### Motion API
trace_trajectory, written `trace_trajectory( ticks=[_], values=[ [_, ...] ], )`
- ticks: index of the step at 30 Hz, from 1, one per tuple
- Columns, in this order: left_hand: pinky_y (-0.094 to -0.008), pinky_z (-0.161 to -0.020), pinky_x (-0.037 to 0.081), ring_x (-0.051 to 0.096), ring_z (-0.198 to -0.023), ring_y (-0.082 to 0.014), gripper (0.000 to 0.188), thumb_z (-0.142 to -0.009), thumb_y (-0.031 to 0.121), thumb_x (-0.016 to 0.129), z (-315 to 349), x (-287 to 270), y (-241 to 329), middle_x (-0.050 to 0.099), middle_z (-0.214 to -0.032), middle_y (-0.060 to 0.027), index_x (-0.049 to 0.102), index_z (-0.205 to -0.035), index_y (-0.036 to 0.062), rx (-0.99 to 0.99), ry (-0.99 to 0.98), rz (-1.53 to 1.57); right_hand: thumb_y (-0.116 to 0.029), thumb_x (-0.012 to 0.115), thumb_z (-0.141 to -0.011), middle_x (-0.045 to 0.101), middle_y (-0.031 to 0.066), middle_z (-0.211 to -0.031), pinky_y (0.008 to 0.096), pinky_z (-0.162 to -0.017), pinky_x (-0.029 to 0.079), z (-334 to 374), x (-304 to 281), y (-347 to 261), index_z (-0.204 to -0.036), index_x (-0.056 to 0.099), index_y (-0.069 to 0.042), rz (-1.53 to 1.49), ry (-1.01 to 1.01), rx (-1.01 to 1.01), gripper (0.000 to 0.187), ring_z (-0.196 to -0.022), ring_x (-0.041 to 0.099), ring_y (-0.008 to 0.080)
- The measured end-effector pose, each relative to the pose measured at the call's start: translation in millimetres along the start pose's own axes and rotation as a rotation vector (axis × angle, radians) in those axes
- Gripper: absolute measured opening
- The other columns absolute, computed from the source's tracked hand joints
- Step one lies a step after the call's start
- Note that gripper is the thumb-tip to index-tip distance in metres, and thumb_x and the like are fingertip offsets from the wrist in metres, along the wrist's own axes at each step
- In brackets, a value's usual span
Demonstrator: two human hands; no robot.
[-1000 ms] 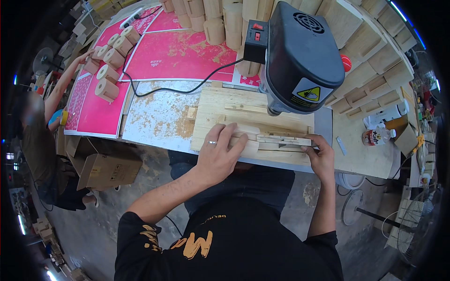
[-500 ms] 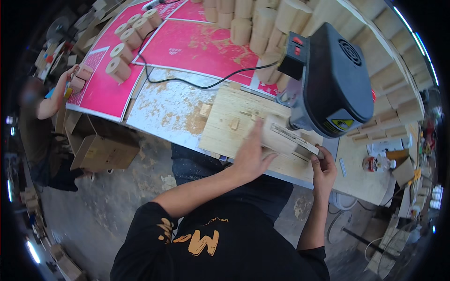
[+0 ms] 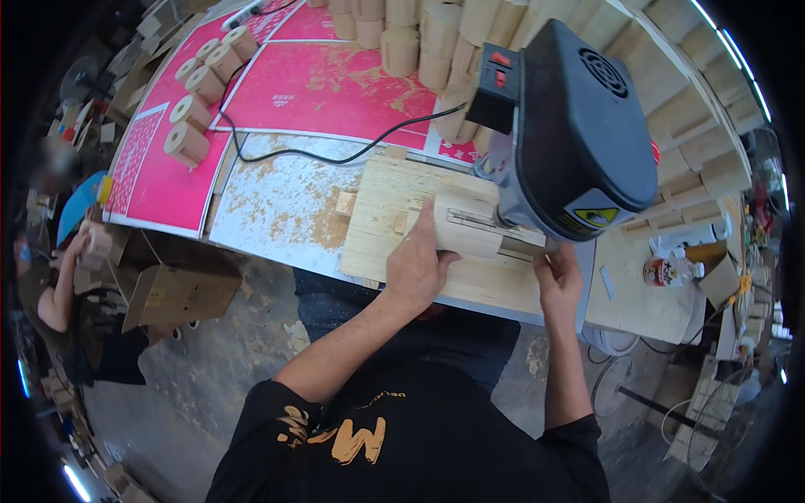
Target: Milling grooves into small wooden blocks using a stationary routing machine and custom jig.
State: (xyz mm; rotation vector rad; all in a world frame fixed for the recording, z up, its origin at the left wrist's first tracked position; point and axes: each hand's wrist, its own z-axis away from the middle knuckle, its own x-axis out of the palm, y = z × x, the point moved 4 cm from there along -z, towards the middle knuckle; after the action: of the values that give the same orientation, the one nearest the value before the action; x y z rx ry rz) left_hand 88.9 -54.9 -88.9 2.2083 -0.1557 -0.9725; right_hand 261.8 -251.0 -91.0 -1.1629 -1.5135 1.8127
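A pale wooden block (image 3: 471, 237) with a slotted metal strip along its top lies under the black-housed drilling machine (image 3: 579, 134). My left hand (image 3: 417, 266) is closed around the block's left end, thumb on the near side. At the other end, my right hand (image 3: 559, 272) pinches the tip of a flat grey bar (image 3: 521, 246) that runs out from the block. The machine's head hides part of the block's far side and the bar. Beneath them is a plywood board (image 3: 379, 220) with small wooden stops fixed to it.
Several wooden cylinders with holes (image 3: 186, 144) stand on pink sheets (image 3: 310, 92) at the left. A black cable (image 3: 335, 159) crosses the sawdust-covered table. More wooden pieces (image 3: 713, 172) are stacked behind the machine. A bottle (image 3: 671, 270) stands right. A co-worker's hand (image 3: 80, 243) is beside a cardboard box (image 3: 189, 293).
My left hand and the block, blurred before, are now sharp, and the hand wraps the block's left end more closely. The co-worker's hand has left the pink table edge with a wooden piece.
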Motion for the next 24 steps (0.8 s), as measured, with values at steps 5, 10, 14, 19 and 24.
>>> trace_trajectory(
  ticks=[5,10,14,19,24],
  values=[
    [-0.0403,-0.076,0.057,0.070,-0.098,-0.0384,0.101,-0.075,0.017,0.084,1,5,0,0.065,-0.118,-0.0254,0.026,-0.153,-0.0085,-0.048,-0.045,-0.041,-0.037,0.052,-0.107,0.064,0.0136,-0.129,0.0369,-0.105,0.042,-58,-26,-123,-0.139,0.056,0.003,-0.034,0.140,-0.383,0.052,-0.119,0.059,0.0190],
    [-0.0393,-0.075,0.057,0.070,-0.098,-0.0371,0.100,-0.075,0.018,0.085,4,1,-5,0.065,-0.117,-0.0261,0.027,-0.152,-0.0083,-0.085,-0.057,-0.057,-0.035,0.045,-0.108,0.064,0.0126,-0.121,0.0339,-0.099,0.041,-57,-19,-187,-0.126,0.059,0.002,-0.393,0.024,-0.365,0.043,-0.114,0.057,0.0169],
    [-0.0392,-0.075,0.057,0.070,-0.096,-0.0371,0.100,-0.076,0.020,0.084,3,0,-1,0.066,-0.116,-0.0251,0.027,-0.153,-0.0083,-0.050,-0.023,-0.050,-0.032,0.052,-0.103,0.069,0.0128,-0.104,0.0403,-0.092,0.044,18,-7,-126,-0.108,0.066,0.002,0.052,0.114,-0.911,0.037,-0.098,0.059,0.0282],
    [-0.0405,-0.075,0.056,0.069,-0.095,-0.0385,0.101,-0.076,0.020,0.084,2,3,-2,0.065,-0.115,-0.0243,0.026,-0.153,-0.0083,-0.060,-0.058,-0.046,-0.023,0.067,-0.092,0.071,0.0155,-0.119,0.0437,-0.089,0.047,15,8,-69,-0.097,0.071,-0.003,0.569,0.190,-1.114,0.021,-0.099,0.061,0.0356],
    [-0.0438,-0.073,0.057,0.071,-0.090,-0.0381,0.104,-0.075,0.021,0.087,3,4,-2,0.067,-0.112,-0.0254,0.025,-0.154,-0.0068,-0.064,-0.033,-0.048,-0.017,0.066,-0.091,0.071,0.0143,-0.114,0.0410,-0.076,0.048,9,1,-100,-0.096,0.070,-0.003,0.519,0.014,-1.305,0.016,-0.089,0.061,0.0317]
  ],
)
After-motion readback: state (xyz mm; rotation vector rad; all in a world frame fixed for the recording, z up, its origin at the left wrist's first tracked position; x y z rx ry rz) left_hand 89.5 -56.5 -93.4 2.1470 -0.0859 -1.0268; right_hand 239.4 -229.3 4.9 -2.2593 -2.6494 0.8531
